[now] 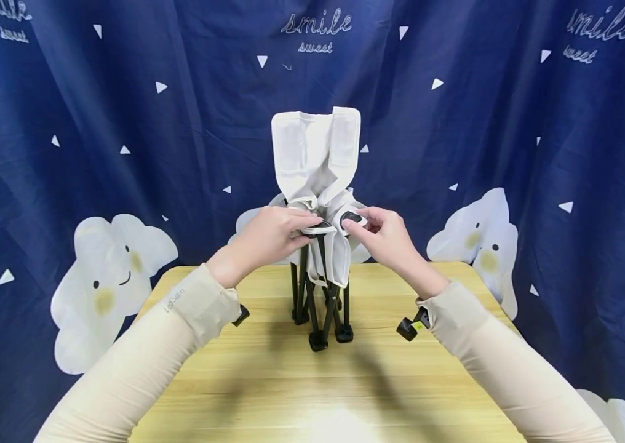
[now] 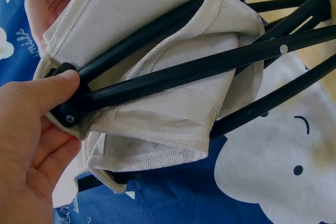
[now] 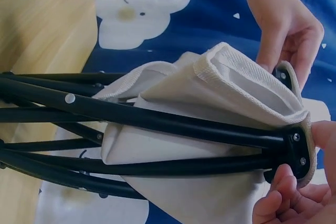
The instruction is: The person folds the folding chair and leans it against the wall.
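A folding stool (image 1: 319, 258) with black tube legs and off-white fabric stands folded upright on the wooden table (image 1: 224, 369). My left hand (image 1: 270, 237) pinches one top corner of it. In the left wrist view, the thumb lies on the black corner bracket (image 2: 70, 119), fingers behind the fabric. My right hand (image 1: 387, 237) grips the neighbouring corner, its bracket (image 3: 297, 153) between thumb and fingers in the right wrist view. The fabric (image 3: 173, 140) hangs in folds between the legs (image 3: 157, 121). A wide fabric flap (image 1: 315, 144) rises above both hands.
Black feet (image 1: 318, 340) of the stool rest close together on the table. Behind the table hangs a dark blue curtain (image 1: 207, 111) printed with clouds and white triangles. A black wrist device (image 1: 408, 329) sticks out beneath the right sleeve.
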The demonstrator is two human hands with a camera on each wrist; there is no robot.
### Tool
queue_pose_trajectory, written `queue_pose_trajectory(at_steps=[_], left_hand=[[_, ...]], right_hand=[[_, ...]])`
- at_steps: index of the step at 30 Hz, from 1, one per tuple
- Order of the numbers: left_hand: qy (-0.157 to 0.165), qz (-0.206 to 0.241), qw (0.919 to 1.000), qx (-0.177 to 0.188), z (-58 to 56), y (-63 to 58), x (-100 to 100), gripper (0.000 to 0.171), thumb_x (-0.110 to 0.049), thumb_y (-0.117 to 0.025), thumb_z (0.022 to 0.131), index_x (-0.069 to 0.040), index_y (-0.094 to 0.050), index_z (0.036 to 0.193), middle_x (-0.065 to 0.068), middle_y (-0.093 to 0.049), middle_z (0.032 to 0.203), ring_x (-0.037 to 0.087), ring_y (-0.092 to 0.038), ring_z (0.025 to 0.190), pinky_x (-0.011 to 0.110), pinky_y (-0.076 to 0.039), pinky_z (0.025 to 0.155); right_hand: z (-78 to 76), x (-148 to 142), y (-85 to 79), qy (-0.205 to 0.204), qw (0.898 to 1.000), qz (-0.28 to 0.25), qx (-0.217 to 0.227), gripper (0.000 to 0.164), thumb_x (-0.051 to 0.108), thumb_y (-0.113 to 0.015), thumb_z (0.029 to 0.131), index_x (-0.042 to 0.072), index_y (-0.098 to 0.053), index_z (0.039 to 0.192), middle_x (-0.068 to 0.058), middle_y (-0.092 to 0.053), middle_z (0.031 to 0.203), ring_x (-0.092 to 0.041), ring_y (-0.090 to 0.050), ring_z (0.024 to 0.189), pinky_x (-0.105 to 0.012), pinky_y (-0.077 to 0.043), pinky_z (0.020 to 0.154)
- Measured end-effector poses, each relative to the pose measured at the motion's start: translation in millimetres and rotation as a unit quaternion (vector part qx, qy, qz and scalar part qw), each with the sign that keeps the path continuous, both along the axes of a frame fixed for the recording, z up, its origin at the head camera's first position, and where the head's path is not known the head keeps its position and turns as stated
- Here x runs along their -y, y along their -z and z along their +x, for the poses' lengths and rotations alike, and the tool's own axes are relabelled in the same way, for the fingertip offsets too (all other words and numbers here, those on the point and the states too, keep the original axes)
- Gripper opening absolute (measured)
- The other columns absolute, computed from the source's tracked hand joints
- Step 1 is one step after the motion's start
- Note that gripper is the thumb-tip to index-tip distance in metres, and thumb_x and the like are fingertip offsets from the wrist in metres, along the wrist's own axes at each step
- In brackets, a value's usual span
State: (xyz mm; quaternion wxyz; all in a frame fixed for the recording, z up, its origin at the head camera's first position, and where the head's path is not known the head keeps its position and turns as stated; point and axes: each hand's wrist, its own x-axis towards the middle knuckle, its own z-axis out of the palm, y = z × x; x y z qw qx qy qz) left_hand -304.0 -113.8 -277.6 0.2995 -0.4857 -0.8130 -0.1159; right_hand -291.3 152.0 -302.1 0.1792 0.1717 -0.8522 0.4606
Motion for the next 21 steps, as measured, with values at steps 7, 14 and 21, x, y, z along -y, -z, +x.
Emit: queue_pose_trajectory(at_steps=[7, 14, 21], left_hand=[[0.003, 0.013, 0.9999, 0.010, -3.0, 0.4, 5, 0.041, -0.001, -0.090, 0.085, -0.003, -0.081, 0.125, 0.013, -0.081, 0.123, 0.029, -0.079, 0.114, 0.044, -0.064, 0.098], [0.001, 0.026, 0.9991, 0.034, -7.1, 2.9, 12, 0.042, 0.000, -0.089, 0.086, -0.001, -0.079, 0.127, 0.015, -0.080, 0.127, 0.032, -0.077, 0.119, 0.045, -0.062, 0.103], [0.006, 0.032, 0.9987, 0.038, -9.1, 5.8, 14, 0.041, -0.002, -0.087, 0.089, 0.000, -0.078, 0.129, 0.015, -0.079, 0.129, 0.032, -0.077, 0.120, 0.044, -0.061, 0.105]], right_hand=[[6.4, 13, 1.7, 0.034, 0.999, 0.007, -0.041, 0.033, 0.028, -0.080, 0.098, 0.000, -0.080, 0.116, -0.008, -0.069, 0.073, -0.015, -0.056, 0.062, -0.025, -0.044, 0.054], [12.4, 23, -1.5, 0.042, 0.997, 0.027, -0.052, 0.024, 0.033, -0.079, 0.099, 0.009, -0.078, 0.093, -0.006, -0.073, 0.072, -0.016, -0.062, 0.062, -0.028, -0.045, 0.055], [12.5, 19, -7.0, 0.025, 0.997, 0.056, -0.036, 0.027, 0.032, -0.081, 0.098, 0.005, -0.078, 0.102, -0.008, -0.074, 0.073, -0.018, -0.060, 0.060, -0.029, -0.047, 0.054]])
